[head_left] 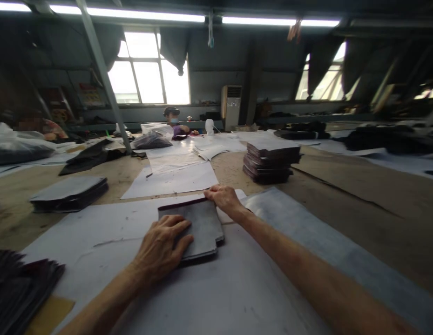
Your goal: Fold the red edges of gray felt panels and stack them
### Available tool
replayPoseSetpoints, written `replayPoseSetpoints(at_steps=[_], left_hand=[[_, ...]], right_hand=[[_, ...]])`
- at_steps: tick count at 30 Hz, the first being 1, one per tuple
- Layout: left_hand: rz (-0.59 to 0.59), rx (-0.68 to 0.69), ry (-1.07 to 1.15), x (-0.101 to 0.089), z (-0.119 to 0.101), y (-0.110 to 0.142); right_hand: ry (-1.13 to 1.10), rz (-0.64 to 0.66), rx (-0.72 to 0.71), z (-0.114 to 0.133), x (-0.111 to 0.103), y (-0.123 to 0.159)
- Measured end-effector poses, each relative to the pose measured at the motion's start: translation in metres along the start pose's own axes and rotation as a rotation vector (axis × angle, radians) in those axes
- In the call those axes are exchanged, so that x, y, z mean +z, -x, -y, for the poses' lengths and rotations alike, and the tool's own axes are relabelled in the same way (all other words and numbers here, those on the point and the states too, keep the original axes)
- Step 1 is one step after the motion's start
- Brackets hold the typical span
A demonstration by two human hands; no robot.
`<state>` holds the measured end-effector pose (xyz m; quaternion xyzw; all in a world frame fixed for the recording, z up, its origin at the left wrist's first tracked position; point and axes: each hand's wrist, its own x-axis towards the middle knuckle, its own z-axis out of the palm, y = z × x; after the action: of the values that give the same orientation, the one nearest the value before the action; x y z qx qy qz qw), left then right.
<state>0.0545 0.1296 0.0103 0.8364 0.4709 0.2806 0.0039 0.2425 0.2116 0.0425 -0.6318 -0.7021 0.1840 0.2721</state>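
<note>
A small stack of dark grey cut pieces lies on white paper in front of me. My left hand rests flat on the stack's near left side, fingers stretched out over it. My right hand grips the stack's far right corner, fingers curled over its edge.
A taller stack of dark pieces stands beyond on the right, a flatter one at the left, and fanned dark pieces at the near left. Loose white sheets cover the wooden table. A person sits at the far end.
</note>
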Motion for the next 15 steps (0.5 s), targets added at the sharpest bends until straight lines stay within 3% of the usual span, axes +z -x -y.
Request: replayPoseSetpoints(at_steps=[3,6,11,15], left_hand=[[0.049,-0.012,-0.041,0.002,0.006,-0.002],[0.089,-0.003,-0.102,0.003,0.013,-0.005],[0.107,0.013,-0.144,0.008,0.018,-0.006],[0.075,-0.026,-0.103,0.010,0.025,-0.005]], right_hand=[[-0.063,-0.010,0.082,-0.017,-0.022,0.007],[-0.075,-0.031,0.100,-0.040,-0.058,0.039],[0.023,-0.039,0.024,-0.071,-0.118,0.142],[0.145,-0.063,-0.053,-0.094,-0.142,0.218]])
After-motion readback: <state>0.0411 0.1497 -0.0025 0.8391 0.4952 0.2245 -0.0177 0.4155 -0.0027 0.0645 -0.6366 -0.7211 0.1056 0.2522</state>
